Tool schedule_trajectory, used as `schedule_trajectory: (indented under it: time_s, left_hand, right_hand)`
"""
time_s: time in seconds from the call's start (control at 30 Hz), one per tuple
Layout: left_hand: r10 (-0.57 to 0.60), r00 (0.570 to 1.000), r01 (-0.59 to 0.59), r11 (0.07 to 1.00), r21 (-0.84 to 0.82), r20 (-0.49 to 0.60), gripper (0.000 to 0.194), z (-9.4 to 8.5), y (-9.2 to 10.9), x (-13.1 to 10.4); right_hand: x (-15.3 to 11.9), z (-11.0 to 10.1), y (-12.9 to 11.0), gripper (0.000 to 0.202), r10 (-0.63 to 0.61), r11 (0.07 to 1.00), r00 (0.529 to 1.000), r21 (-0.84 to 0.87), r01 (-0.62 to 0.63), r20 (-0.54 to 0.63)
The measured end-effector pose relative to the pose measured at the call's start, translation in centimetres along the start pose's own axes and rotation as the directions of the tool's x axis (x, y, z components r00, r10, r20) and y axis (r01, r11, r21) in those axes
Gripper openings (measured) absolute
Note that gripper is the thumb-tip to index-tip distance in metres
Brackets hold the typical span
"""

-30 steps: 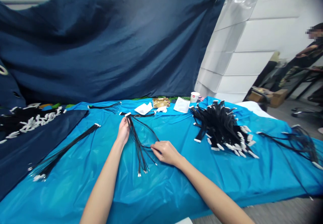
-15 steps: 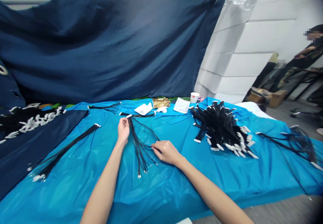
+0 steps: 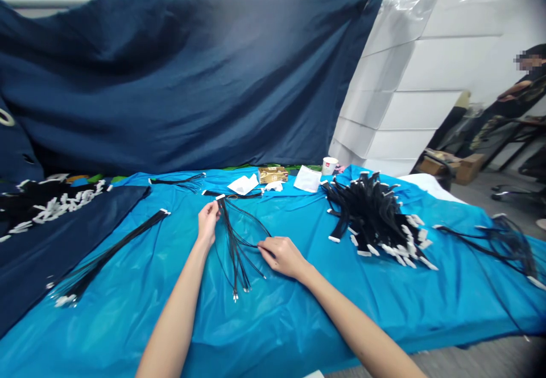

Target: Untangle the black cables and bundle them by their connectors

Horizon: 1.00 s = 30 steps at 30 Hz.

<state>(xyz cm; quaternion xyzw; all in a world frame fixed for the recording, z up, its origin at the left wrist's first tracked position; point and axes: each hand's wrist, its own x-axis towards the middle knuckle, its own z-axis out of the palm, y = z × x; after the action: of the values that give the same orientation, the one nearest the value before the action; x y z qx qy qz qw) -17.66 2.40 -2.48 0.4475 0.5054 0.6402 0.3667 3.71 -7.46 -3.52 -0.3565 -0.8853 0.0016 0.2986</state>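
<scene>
A black wire harness (image 3: pixel 234 247) with a white connector at its top end fans out on the blue sheet, its loose wire tips toward me. My left hand (image 3: pixel 208 221) is closed in a pinch by the connector end, gripping wires just below it; one thin wire bows out to the left beneath the fingers. Lower and to the right, my right hand (image 3: pixel 282 256) is closed around a few wires pulled aside from the bundle. Its fingertips partly hide those wires.
A big pile of black cables (image 3: pixel 369 213) lies right, another cable pile (image 3: pixel 46 202) far left. A separate wire bundle (image 3: pixel 119 244) rests left of my arms. Behind are a tissue box (image 3: pixel 273 174), white packets (image 3: pixel 307 179) and a paper cup (image 3: pixel 329 165). A person stands far right.
My left hand has shifted slightly at the connector end, and a thin wire now bows out on the left of the bundle. My right hand stays almost still.
</scene>
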Motion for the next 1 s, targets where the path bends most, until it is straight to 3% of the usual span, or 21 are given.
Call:
schedule_trajectory:
  time_s: [0.33,0.63,1.0]
  left_hand:
    - [0.111,0.989,-0.102,0.991,0.088,-0.096,0.027,-0.05,-0.12,0.17]
    - [0.232,0.969,-0.213,0.958,0.194,-0.085,0.027,-0.06,-0.05,0.05]
    - [0.431,0.901,-0.382,0.845,0.376,-0.055,0.017,-0.11,0.25,-0.3]
  right_hand:
    - [0.02,0.1,0.03,0.017,-0.019,1.0,1.0,0.014,0.019,-0.014]
    - [0.01,0.06,0.1,0.018,-0.026,1.0,0.999,0.005,0.026,-0.022]
    - [0.02,-0.08,-0.05,0.017,-0.035,0.999,0.999,0.009,0.035,-0.015]
